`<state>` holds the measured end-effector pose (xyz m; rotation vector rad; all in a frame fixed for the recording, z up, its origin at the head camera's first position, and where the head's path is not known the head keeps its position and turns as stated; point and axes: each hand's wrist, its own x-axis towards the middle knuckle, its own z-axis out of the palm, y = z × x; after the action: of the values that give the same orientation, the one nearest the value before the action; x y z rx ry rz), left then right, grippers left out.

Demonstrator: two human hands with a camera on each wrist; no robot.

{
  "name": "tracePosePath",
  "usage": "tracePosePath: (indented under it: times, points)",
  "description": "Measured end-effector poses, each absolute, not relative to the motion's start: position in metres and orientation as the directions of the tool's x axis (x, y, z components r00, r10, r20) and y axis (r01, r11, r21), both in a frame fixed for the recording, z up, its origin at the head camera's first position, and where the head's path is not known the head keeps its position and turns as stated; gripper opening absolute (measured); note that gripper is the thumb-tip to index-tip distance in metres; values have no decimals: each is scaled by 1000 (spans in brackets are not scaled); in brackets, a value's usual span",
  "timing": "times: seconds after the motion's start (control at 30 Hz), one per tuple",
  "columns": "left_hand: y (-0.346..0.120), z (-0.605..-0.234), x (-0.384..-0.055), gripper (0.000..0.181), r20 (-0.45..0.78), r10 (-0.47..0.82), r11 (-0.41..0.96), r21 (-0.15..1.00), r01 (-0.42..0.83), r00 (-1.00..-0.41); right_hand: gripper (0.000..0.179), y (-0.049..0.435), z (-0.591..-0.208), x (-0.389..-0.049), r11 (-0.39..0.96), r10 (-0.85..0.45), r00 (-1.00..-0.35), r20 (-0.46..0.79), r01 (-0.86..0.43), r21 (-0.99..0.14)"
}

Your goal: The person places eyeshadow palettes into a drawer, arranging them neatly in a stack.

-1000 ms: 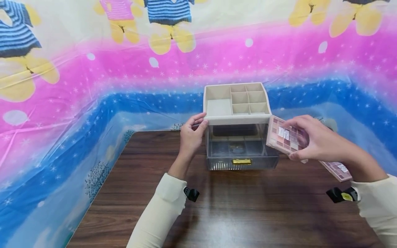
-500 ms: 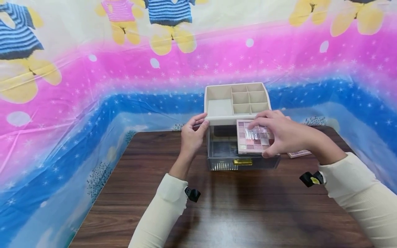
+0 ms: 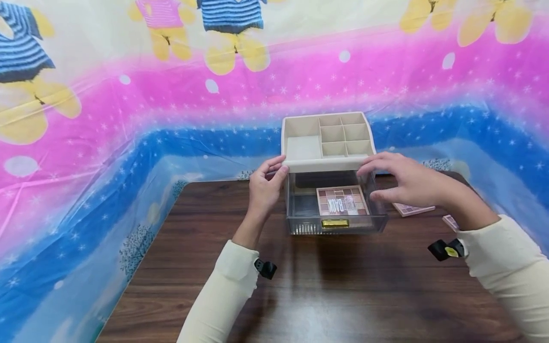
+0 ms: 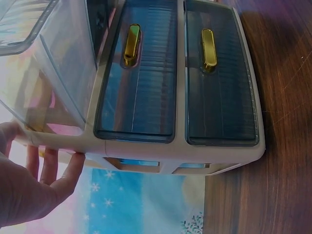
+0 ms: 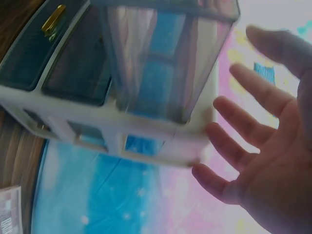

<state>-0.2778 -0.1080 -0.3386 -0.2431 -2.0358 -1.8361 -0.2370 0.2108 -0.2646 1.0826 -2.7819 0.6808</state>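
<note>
A beige storage organizer (image 3: 330, 166) stands on the table, its top clear drawer (image 3: 302, 224) with a gold handle pulled out. Inside that drawer, toward the right, lies a pink eyeshadow palette (image 3: 341, 201) with a clear lid. My left hand (image 3: 264, 188) touches the organizer's upper left edge with its fingers, as the left wrist view (image 4: 36, 183) also has it along the side frame. Close to the drawer's right side hovers my right hand (image 3: 407, 181), fingers spread and holding nothing. The right wrist view shows that hand's palm (image 5: 273, 180) apart from the drawer.
Two more palettes lie on the table to the right: one palette (image 3: 412, 209) beside the organizer, another (image 3: 450, 222) partly behind the right forearm. Two lower drawers (image 4: 141, 92) are closed. Divided compartments (image 3: 345, 136) top the organizer. A patterned cloth (image 3: 171, 109) hangs behind the table.
My right hand brought the eyeshadow palette leftward over the drawer, let it go inside, and moved back to the right. My left hand has stayed at the organizer's edge.
</note>
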Motion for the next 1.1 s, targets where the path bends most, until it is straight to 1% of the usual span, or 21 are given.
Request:
tracePosePath:
  times: [0.13, 0.27, 0.5, 0.6, 0.73, 0.8, 0.97, 1.1]
  points:
    - [-109, -339, -279, 29, 395, -129, 141, 915, 378, -909, 44, 227, -272, -242, 709, -514, -820, 249, -571, -414]
    - [-109, -340, -280, 29, 405, -132, 149, 910, 386, -905, 50, 242, -285, -252, 763, -414, -886, 209, -463, -452]
    - [-109, -340, -281, 28, 412, -135, 156, 907, 391, -901, 61, 270, -326, -282, 820, -280, -952, 126, -306, -483]
    - [-107, -341, -282, 28, 415, -132, 152, 906, 396, -900, 65, 283, -347, -292, 845, -207, -976, 61, -210, -492]
    - [-105, -341, -283, 29, 426, -133, 152, 901, 407, -895, 72, 295, -370, -302, 875, -123, -992, 3, -109, -472]
    - [-106, -342, -282, 29, 429, -136, 156, 899, 409, -893, 76, 297, -382, -306, 881, -91, -996, -6, -78, -466]
    - [-107, -343, -278, 29, 427, -142, 174, 899, 402, -893, 85, 300, -412, -313, 898, 1, -998, -56, 26, -439]
    - [-107, -343, -278, 29, 432, -138, 180, 896, 406, -891, 91, 305, -428, -320, 905, 68, -994, -87, 99, -414]
